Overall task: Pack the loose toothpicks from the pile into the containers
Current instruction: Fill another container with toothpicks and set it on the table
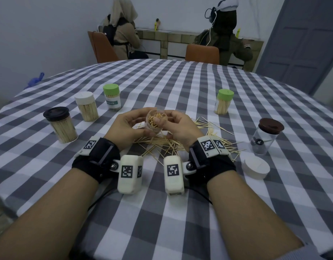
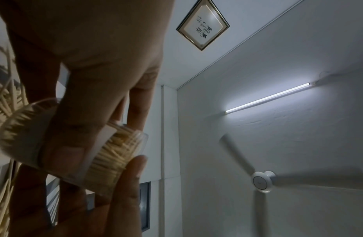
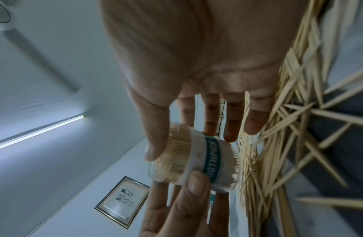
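A: Where is the open clear plastic toothpick jar with the teal label (image 1: 156,122)?

B: Lifted above the scattered pile of thin wooden toothpicks (image 1: 182,141) on the checked table (image 1: 162,81). The left hand (image 1: 128,128) grips its side; the right hand (image 1: 180,128) pinches its rim.

A: How will it handle?

B: Likely light, stiff and slick. Hold the wall low and keep it upright. The sticks are brittle and sharp, so gather them in aligned bundles.
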